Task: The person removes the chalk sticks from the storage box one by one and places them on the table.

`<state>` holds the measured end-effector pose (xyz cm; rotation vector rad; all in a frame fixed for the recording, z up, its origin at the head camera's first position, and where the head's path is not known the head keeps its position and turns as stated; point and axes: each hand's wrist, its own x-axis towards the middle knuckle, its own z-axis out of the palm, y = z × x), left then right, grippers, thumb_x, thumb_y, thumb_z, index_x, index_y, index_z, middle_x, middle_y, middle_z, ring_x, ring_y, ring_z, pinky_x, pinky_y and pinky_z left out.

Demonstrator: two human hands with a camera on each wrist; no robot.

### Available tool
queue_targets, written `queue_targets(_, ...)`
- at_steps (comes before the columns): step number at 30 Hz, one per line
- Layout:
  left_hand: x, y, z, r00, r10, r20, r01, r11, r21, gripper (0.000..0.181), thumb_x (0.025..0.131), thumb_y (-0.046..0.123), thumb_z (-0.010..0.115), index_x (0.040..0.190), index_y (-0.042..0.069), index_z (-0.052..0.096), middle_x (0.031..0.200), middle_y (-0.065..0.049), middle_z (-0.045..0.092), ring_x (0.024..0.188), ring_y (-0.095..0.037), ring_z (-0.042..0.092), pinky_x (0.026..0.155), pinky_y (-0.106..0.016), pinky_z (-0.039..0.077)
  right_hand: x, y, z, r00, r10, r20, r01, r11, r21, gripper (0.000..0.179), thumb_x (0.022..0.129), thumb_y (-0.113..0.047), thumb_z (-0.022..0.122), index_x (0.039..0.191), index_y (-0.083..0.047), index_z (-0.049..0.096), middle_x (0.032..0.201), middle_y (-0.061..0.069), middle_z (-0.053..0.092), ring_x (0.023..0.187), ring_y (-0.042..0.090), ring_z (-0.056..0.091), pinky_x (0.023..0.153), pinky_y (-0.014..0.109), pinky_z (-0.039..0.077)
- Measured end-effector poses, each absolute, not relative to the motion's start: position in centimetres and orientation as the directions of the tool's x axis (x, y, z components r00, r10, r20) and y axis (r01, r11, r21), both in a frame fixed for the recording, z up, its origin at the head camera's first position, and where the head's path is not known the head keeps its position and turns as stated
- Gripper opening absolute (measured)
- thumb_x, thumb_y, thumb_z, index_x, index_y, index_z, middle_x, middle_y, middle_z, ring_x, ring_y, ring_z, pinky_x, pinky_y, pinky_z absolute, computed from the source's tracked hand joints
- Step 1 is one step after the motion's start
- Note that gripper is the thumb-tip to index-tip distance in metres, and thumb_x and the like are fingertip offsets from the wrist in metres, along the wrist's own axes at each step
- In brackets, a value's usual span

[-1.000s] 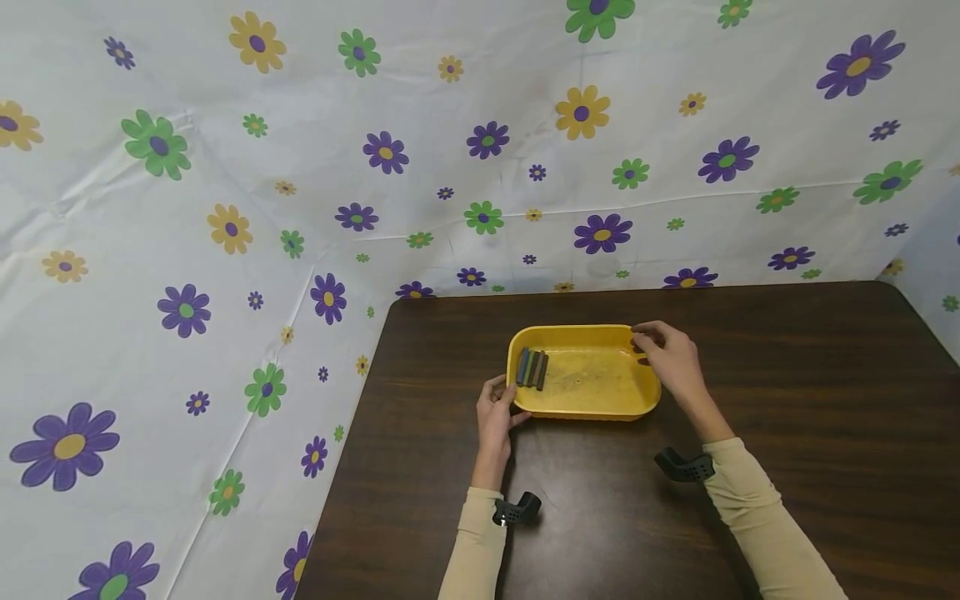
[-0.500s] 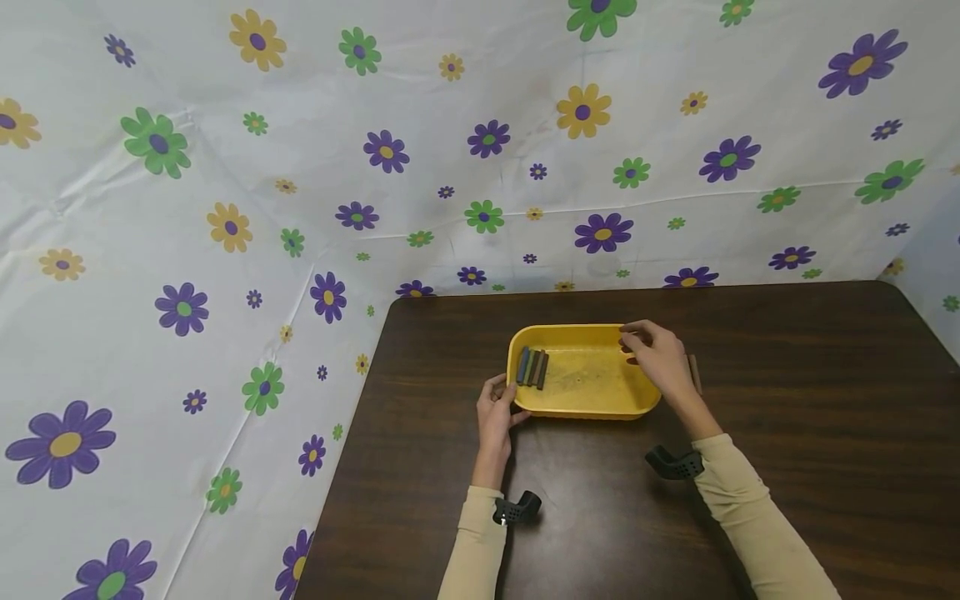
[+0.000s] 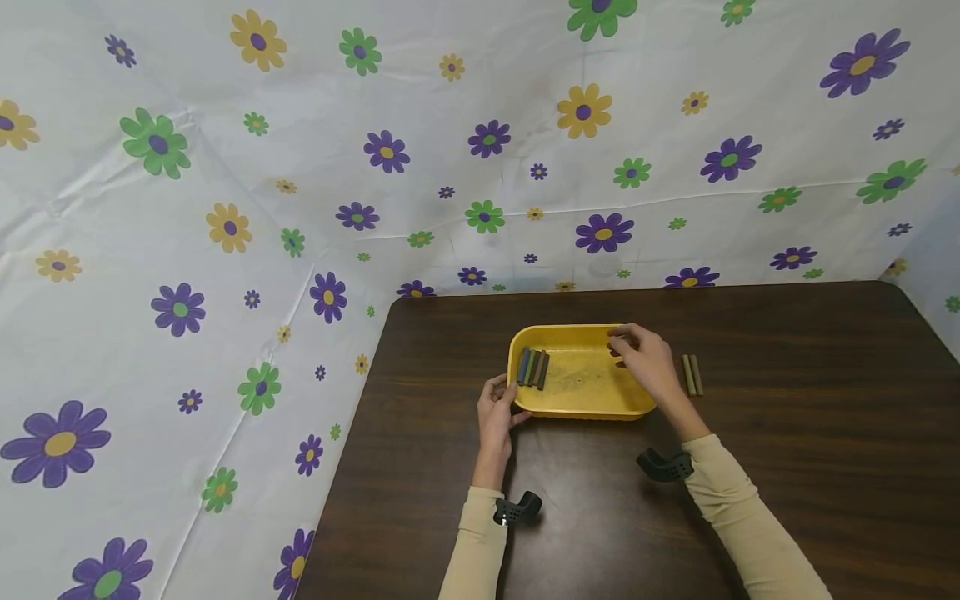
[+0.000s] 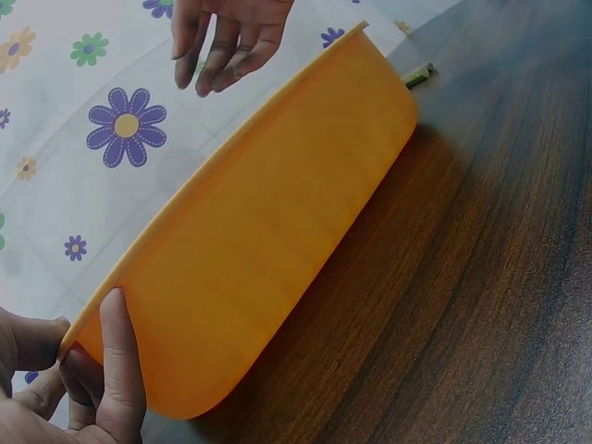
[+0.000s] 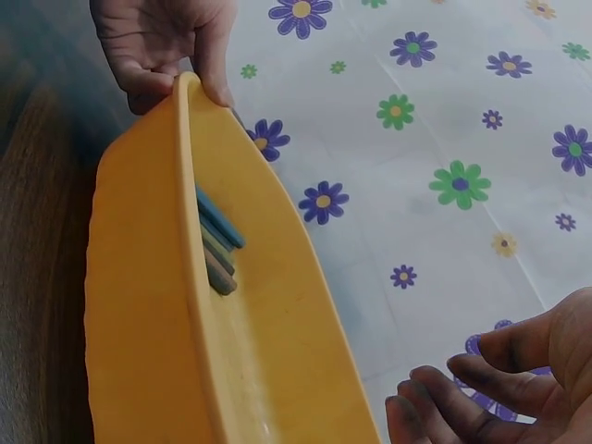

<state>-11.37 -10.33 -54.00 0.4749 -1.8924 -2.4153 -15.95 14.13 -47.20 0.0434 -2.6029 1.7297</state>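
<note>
A yellow plastic tub [image 3: 581, 396] with rounded corners sits on the table. My left hand [image 3: 497, 417] pinches its left rim, thumb on one side and fingers under the lip, as the left wrist view shows [image 4: 102, 379]. Several thin coloured sticks [image 3: 532, 368], blue, green and brown, lie side by side at the tub's left end. Over the right half hovers my right hand [image 3: 648, 360], fingers loosely bent. In the right wrist view nothing lies between the smudged fingertips [image 5: 421, 375], which stand apart from the wall.
Two more sticks [image 3: 692, 375], olive and brown, lie side by side on the dark wooden table [image 3: 810, 417], just right of the tub. A flower-printed sheet [image 3: 480, 100] hangs behind the table and along its left side. Each wrist wears a black camera mount [image 3: 517, 508].
My right hand has moved left from the tub's right rim to over its inside, uncovering the two sticks on the table. My left hand and the tub have stayed put.
</note>
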Motion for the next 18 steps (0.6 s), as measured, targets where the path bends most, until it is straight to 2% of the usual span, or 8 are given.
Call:
queue_targets(7,-11.4,-10.4,-53.9,-0.949,-0.214,-0.233,-0.174,-0.263,0.949,0.038,0.096,0.017,0.060,0.130,0.002,0.052,0.118,-0.029,0.051,0.103,-0.046,0.056,0.066,-0.041,0.058,-16.0,13.1,-47.2,-0.999,-0.039,-0.007,-0.008,0.361,-0.933,0.031,0.099,-0.019,0.052,0.121,0.003,0.059,0.105,0.025,0.064,0.096,0.040,0.063,0.078,0.049,0.055)
queue_targets(14,-11.5,-10.5,-53.9,-0.957,-0.188,-0.223,-0.170,-0.265,0.949,0.038,0.098,0.012,0.055,0.133,-0.002,0.048,0.120,-0.034,0.048,0.105,-0.052,0.053,0.072,-0.053,0.056,-16.1,12.3,-47.7,-0.999,-0.053,-0.009,-0.009,0.343,-0.939,0.032,0.099,-0.016,0.052,0.122,0.006,0.058,0.106,0.025,0.064,0.097,0.039,0.062,0.079,0.051,0.054)
queue_targets(18,-10.8,-10.4,-52.3,-0.958,-0.189,-0.216,-0.166,-0.249,0.954,0.037,0.098,0.009,0.055,0.131,-0.005,0.048,0.119,-0.035,0.048,0.105,-0.053,0.053,0.071,-0.050,0.057,-16.3,11.9,-48.2,-0.999,-0.054,-0.003,-0.016,0.356,-0.934,0.032,0.100,-0.016,0.051,0.122,0.005,0.058,0.105,0.024,0.065,0.095,0.036,0.064,0.078,0.050,0.055)
